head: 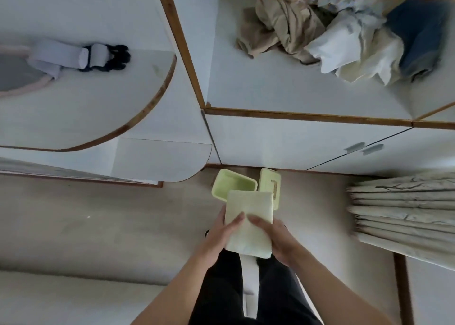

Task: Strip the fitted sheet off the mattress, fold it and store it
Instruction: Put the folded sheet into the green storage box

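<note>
Both hands, left hand [221, 236] and right hand [273, 238], grip the folded sheet [248, 223]; soft, light, best supported underneath, open box [232, 183] at twelve o'clock.

Home bedroom, by look of furnishings. White built-in wardrobe [307, 137] with wood-trimmed edges, open compartment holding heap of crumpled clothes [332, 36]. Cupboard doors below with small grey handles [364, 148]. Rounded corner shelves [98, 98] at left, doll-like figure [81, 56] lying on one. Pleated patterned curtain [406, 209] at right. Pale wood-look floor [98, 221].
</note>
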